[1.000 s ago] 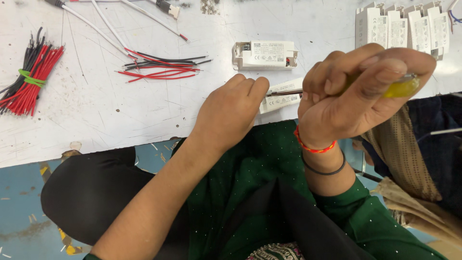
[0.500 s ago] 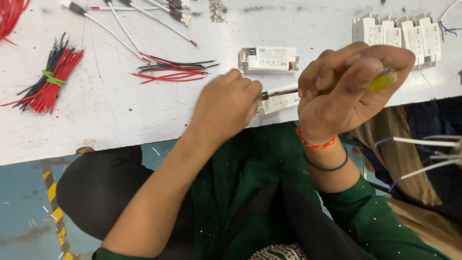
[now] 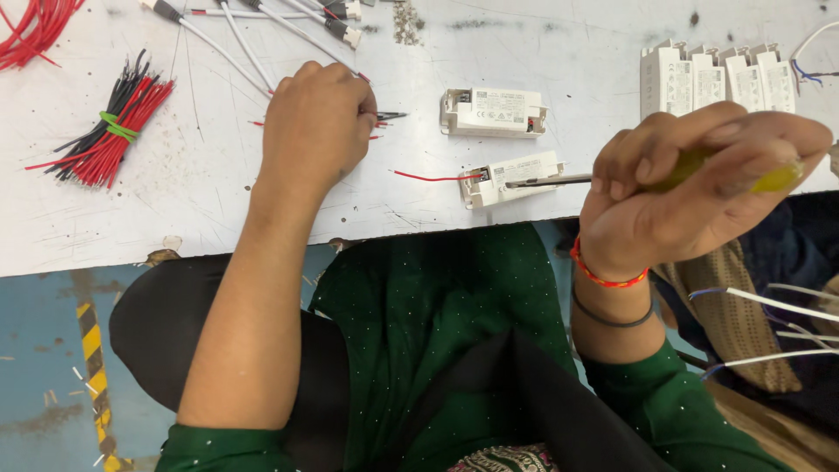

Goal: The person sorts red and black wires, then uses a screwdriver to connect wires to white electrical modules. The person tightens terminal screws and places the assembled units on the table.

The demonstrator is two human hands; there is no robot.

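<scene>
A screwdriver (image 3: 612, 177) with a yellow-green handle is held in the right hand (image 3: 690, 197). The fingers are wrapped tight around the handle, and the metal shaft is pointed left, with its tip at the right end of a small white driver box (image 3: 511, 177). This box lies on the white bench (image 3: 218, 201) close to the near edge, slightly askew. A thin red wire (image 3: 424, 177) is seen running from its left end and lying flat on the bench.

The left hand (image 3: 315, 131) is set on the bench, well apart from that box, over a few loose red and black wires (image 3: 384, 116). Its fingers are curled down with the tips hidden, so whether a wire is pinched cannot be told.

A second white box (image 3: 494, 112) lies just beyond the first. A row of like boxes (image 3: 712, 77) stands at the far right. A banded bundle of red and black wires (image 3: 109, 131) lies at the left, and white cables (image 3: 253, 44) run along the far side.

The box is judged light, rigid plastic, likely to slide on the smooth bench under the screwdriver unless held by its long sides. The red wire is judged thin and limp, best taken near its end.
</scene>
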